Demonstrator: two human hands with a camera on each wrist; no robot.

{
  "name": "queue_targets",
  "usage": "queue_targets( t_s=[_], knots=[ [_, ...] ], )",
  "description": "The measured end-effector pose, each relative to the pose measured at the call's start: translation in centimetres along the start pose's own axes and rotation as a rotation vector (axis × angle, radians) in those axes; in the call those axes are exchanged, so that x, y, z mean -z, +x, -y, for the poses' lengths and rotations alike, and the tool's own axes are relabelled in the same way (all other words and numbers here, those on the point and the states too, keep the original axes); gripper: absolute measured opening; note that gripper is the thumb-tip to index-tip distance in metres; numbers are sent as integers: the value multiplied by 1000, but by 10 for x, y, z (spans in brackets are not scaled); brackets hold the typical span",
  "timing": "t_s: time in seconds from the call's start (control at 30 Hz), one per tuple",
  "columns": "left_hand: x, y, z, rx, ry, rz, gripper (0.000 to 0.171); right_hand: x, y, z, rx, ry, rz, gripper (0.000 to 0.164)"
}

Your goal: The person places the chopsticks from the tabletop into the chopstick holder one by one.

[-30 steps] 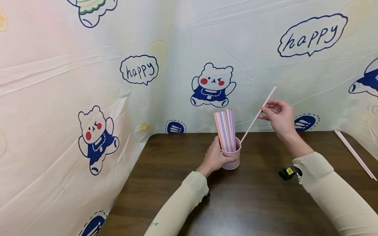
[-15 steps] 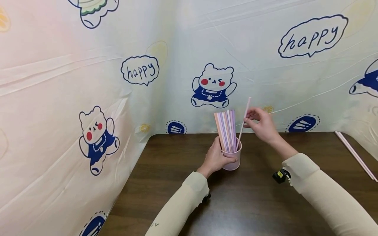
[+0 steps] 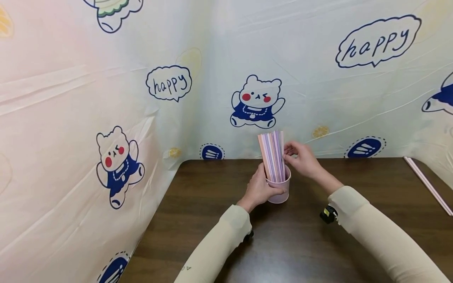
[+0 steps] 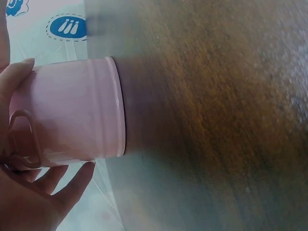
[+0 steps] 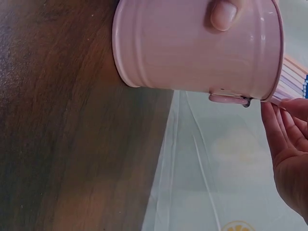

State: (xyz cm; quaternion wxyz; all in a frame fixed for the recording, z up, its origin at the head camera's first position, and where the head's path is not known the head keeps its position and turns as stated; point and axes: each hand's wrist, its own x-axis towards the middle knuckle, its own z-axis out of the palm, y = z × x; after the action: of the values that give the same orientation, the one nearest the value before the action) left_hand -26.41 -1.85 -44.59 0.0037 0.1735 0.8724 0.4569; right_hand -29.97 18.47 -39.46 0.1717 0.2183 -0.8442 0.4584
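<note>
A pink cup [image 3: 281,197] with small side handles stands on the table, holding several pastel straws [image 3: 271,157] in orange, purple and pink. My left hand [image 3: 258,186] grips the cup from the left, its thumb across the front. In the left wrist view, the fingers of that hand [image 4: 36,197] curve round the cup wall [image 4: 72,115] beside a handle. With thumb and fingertips, my right hand [image 3: 302,159] pinches a pale pink straw [image 3: 282,143] that stands nearly upright at the bundle's right side. The right wrist view has this hand [image 5: 293,154] just past the cup rim.
Two pale pink straws [image 3: 428,186] lie side by side near the right edge of the dark wooden table [image 3: 290,243]. A cloth backdrop [image 3: 212,98] with printed bears rises behind the table and along its left side.
My right hand has moved left and down, bringing the pink straw from a slant at the rim to nearly upright against the others. The left hand has stayed on the cup.
</note>
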Motion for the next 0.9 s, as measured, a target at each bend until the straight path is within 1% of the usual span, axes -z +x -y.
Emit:
queue_targets(
  t_s=[0.13,0.27,0.43,0.6,0.7,0.8,0.87,0.9],
  knots=[
    [0,1,-1,-11,29,-21,107,0,2,-1,-10,7,3,17],
    [0,2,-1,-6,30,-19,108,-1,1,-1,-26,14,24,17],
    [-1,0,0,-6,23,-15,107,-1,-3,-1,-49,21,47,21],
    [-3,0,2,-10,18,-16,107,3,-6,-1,-92,13,62,27],
    [-3,0,4,-7,10,-18,108,10,-7,-2,-106,-19,72,28],
    [-2,0,3,-4,-3,-16,108,19,-8,-3,-91,-67,99,29],
    [-1,0,1,-3,-6,-13,107,27,-9,-4,-71,-130,137,32],
    [-1,1,1,-4,-7,-12,107,31,-9,-4,-56,-179,161,35]
  ],
)
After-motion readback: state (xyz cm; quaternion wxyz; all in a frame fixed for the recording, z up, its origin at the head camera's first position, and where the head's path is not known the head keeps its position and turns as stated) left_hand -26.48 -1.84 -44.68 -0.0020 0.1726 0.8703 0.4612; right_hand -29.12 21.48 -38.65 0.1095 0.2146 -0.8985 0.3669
